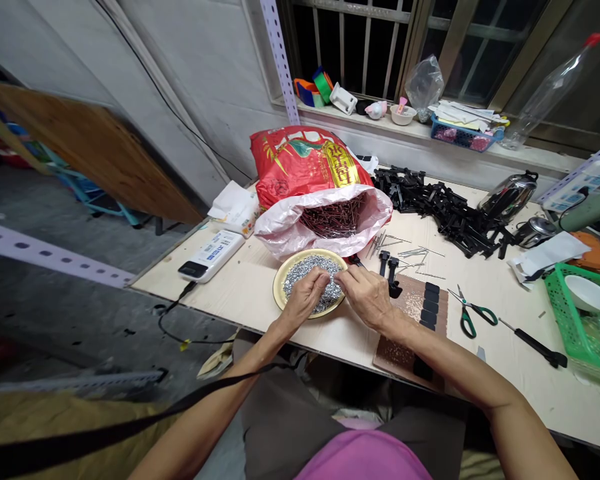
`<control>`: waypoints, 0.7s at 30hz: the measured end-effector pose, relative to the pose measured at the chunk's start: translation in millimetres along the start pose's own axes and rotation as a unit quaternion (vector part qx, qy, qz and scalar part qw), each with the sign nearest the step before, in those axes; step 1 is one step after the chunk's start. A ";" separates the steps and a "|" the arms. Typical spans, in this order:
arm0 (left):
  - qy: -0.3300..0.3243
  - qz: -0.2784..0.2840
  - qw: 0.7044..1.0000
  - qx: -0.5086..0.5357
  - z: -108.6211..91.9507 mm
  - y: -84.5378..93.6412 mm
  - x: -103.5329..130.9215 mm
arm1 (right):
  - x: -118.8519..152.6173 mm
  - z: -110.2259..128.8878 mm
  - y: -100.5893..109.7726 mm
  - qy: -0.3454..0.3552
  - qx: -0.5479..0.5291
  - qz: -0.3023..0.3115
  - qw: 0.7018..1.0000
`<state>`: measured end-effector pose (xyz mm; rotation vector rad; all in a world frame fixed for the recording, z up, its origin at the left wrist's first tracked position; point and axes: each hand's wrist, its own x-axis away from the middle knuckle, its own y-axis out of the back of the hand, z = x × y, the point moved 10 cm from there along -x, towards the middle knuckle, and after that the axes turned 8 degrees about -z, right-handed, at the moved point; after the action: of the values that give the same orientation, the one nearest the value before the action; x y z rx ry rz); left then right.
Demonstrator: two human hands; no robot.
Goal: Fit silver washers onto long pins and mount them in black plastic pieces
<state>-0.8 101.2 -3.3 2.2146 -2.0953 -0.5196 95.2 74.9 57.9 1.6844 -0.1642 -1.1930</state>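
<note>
Metal bits [304, 268] in bowl [279, 289], below left fingers [320, 277] and right fingers [349, 276], both pinched, contents unclear

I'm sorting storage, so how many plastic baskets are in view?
2: a green basket on the right of the table, and a blue basket on the windowsill.

Bowl [279, 293]: smooth, glossy. Parts [303, 269] in the bowl: bright metal. Behind the bowl: sack [303, 167], glossy plastic. Right of the bowl: scissors [467, 305], metal and plastic; flask [511, 195], polished metal. Left of the bowl: power bank [217, 253], smooth plastic. Worktop [250, 293] beneath: smooth, matt wood.
</note>
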 end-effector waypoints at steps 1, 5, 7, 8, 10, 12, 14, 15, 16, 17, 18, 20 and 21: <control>0.007 0.001 1.000 0.015 1.6 -1.1 0.3 | 0.0 0.5 -0.3 0.002 0.003 0.000 1.000; 0.028 0.013 0.998 0.060 6.7 -6.5 1.0 | 0.0 -1.4 -1.4 -0.014 -0.029 0.003 0.999; 0.034 0.033 0.996 0.070 8.3 -10.5 0.8 | -0.4 -2.7 -0.6 -0.018 -0.035 -0.003 0.999; 0.038 0.046 0.996 0.072 9.0 -12.6 0.7 | -0.6 -2.6 -0.7 -0.014 -0.032 -0.003 0.999; 0.045 0.069 0.994 0.070 10.0 -15.5 0.4 | -0.4 -1.9 -2.7 -0.001 -0.021 0.005 1.000; 0.056 0.094 0.992 0.066 10.6 -17.9 1.0 | 0.5 -2.4 -5.8 0.005 -0.019 0.021 1.000; 0.078 0.118 0.987 0.075 11.7 -20.8 3.1 | 1.6 -4.3 -8.1 -0.002 -0.033 0.035 0.999; 0.095 0.130 0.983 0.087 12.9 -22.6 4.7 | 2.1 -5.7 -8.7 -0.011 -0.043 0.040 0.998; 0.115 0.139 0.978 0.101 14.3 -24.5 6.6 | 2.5 -7.2 -9.1 -0.021 -0.054 0.045 0.997; 0.134 0.144 0.973 0.117 15.7 -26.1 8.3 | 3.0 -8.6 -9.4 -0.032 -0.067 0.048 0.996; 0.149 0.145 0.969 0.132 16.9 -27.2 9.5 | 3.3 -9.7 -9.6 -0.043 -0.078 0.050 0.995; 0.166 0.139 0.965 0.150 18.2 -28.2 10.4 | 3.7 -10.0 -9.9 -0.050 -0.088 0.050 0.994; 0.167 0.133 0.965 0.152 18.4 -28.2 10.0 | 3.7 -9.2 -9.9 -0.046 -0.085 0.047 0.994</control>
<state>21.5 97.3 -30.2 1.9258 -2.3466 0.1943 100.0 83.3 47.7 1.4604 -0.1911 -1.1803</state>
